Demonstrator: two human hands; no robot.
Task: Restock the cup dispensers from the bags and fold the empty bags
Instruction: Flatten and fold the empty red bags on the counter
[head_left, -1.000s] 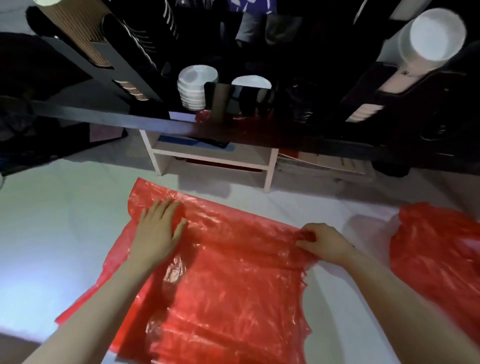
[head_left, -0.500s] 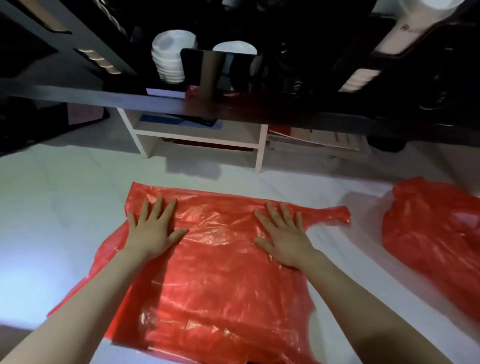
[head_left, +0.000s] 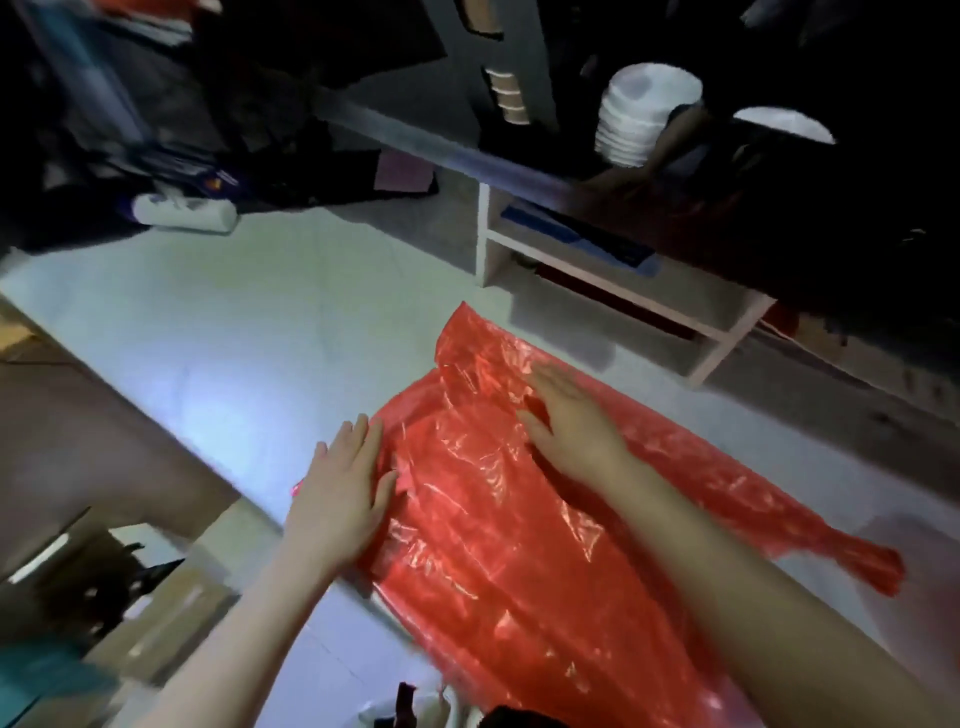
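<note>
An empty red plastic bag lies spread flat on the white tabletop, one twisted handle trailing off to the right. My left hand lies flat with straight fingers on the bag's left edge, partly on the table. My right hand presses flat on the bag's upper part, fingers straight and pointing up-left. Stacks of white cups and brown sleeved cups sit in the dark dispenser rack behind.
A small white shelf unit stands on the table behind the bag, under a dark ledge. A white roll lies at the back left. The table's left edge drops off to cardboard boxes on the floor.
The view has swung left, so the second red bag has gone out of frame. Both hands slid left across the bag; my left hand now sits at its left edge.
</note>
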